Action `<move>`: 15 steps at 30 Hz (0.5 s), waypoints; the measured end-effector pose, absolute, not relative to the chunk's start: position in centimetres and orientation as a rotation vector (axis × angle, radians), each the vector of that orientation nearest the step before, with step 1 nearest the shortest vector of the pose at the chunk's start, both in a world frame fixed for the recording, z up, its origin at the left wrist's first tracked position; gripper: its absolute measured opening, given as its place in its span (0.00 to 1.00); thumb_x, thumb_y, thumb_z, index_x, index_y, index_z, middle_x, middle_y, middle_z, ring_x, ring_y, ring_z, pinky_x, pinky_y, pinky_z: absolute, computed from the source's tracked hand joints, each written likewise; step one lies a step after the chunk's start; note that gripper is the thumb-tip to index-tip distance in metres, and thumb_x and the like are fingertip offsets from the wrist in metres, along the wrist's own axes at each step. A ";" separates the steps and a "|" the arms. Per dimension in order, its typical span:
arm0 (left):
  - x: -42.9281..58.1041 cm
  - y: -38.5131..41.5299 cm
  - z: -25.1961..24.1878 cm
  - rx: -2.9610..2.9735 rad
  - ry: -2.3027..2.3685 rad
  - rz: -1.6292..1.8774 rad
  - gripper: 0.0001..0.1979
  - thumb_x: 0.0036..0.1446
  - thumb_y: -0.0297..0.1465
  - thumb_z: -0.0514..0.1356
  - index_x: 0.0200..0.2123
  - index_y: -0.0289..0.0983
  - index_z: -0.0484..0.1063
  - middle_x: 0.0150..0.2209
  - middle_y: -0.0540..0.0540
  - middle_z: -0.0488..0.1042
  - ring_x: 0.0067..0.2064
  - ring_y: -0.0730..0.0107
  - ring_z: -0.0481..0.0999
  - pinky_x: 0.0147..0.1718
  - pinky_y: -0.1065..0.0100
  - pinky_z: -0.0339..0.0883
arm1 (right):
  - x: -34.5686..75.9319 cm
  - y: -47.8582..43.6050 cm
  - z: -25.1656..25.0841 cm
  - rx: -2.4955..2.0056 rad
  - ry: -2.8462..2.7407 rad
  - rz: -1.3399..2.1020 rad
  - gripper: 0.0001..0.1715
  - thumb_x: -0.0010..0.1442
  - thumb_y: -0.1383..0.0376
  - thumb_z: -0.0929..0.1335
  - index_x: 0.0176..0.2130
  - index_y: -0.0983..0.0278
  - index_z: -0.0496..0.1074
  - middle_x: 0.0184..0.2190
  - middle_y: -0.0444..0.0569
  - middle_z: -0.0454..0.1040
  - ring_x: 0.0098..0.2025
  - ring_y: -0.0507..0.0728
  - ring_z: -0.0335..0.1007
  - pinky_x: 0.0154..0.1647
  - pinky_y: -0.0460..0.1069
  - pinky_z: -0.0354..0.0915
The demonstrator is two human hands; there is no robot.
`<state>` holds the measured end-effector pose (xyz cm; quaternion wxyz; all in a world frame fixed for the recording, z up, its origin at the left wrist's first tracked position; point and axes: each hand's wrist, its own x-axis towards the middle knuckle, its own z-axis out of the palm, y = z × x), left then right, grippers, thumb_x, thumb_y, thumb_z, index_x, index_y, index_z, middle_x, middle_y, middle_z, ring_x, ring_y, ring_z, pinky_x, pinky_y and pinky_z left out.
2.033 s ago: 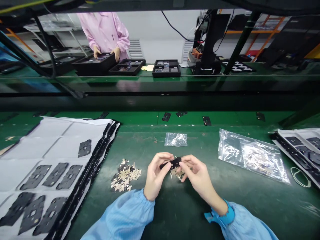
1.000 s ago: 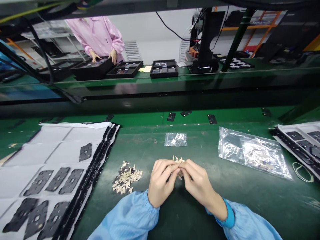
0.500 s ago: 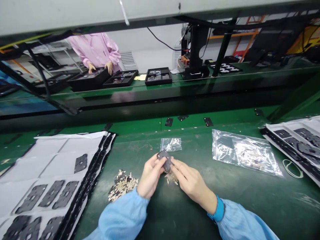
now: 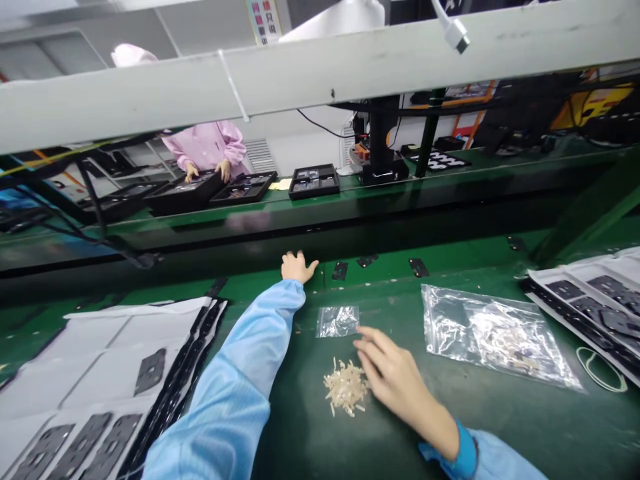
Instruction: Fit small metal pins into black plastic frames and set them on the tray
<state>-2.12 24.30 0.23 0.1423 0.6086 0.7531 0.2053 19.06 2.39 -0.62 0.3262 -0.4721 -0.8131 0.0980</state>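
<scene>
On the table (image 4: pixel 310 433) at my 12 o'clock, pale strips (image 4: pixel 345 387) lie heaped; my open right grip (image 4: pixel 400 380) sits just beside them, a light touch keeping them together, while my open left grip (image 4: pixel 299 267) reaches out empty toward 11 o'clock.

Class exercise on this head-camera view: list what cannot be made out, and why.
Head view:
Co-worker: head hidden by the white beam.
Contents of the larger plastic bag: blurred by glare.
Dark plates: cut off by the bottom edge.
Pile of pale parts: each too small to identify.
</scene>
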 end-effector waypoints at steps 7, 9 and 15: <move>3.9 27.1 -1.9 1.606 1.957 0.344 0.19 0.48 0.41 0.64 0.40 0.34 0.72 0.46 0.39 0.71 0.51 0.52 0.68 0.48 0.55 0.61 | 24.3 21.0 1.8 -1.664 -2.185 0.428 0.13 0.61 0.69 0.64 0.46 0.65 0.70 0.46 0.54 0.71 0.48 0.61 0.68 0.49 0.53 0.63; 5.0 27.7 -2.0 1.527 1.888 0.348 0.17 0.55 0.37 0.59 0.46 0.34 0.68 0.49 0.41 0.69 0.49 0.58 0.69 0.47 0.55 0.64 | 24.8 25.1 0.9 -1.706 -2.226 0.432 0.17 0.60 0.65 0.66 0.50 0.66 0.67 0.50 0.55 0.68 0.49 0.61 0.66 0.48 0.57 0.64; 5.4 26.4 -1.7 1.301 1.439 0.546 0.15 0.59 0.33 0.56 0.48 0.33 0.66 0.48 0.41 0.70 0.45 0.64 0.72 0.42 0.57 0.69 | 26.1 28.6 -2.7 -1.817 -2.301 0.437 0.16 0.62 0.62 0.65 0.49 0.65 0.66 0.48 0.52 0.68 0.45 0.58 0.69 0.43 0.56 0.67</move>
